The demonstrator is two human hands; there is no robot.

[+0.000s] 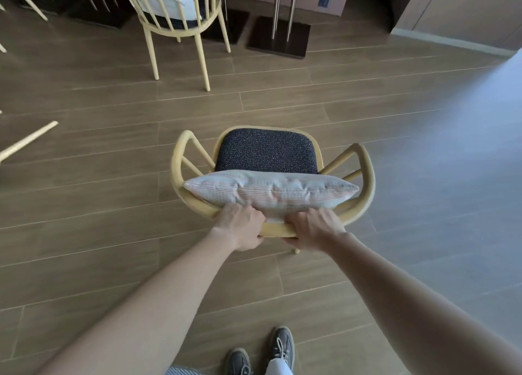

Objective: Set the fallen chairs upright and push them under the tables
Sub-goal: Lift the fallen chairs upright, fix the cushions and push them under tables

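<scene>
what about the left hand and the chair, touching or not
Touching. The head view shows the left hand curled round the top rail of the chair, with no gap.

I record one chair (265,151) at frame centre, a cushion (271,192) on its seat against the near rail. A second chair (175,32) stands upper left, bench pedestals (278,36) right of it.

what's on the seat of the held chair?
A striped cushion sits at the back of the dark seat of the chair, against the rail. Seat beneath it is covered.
</scene>
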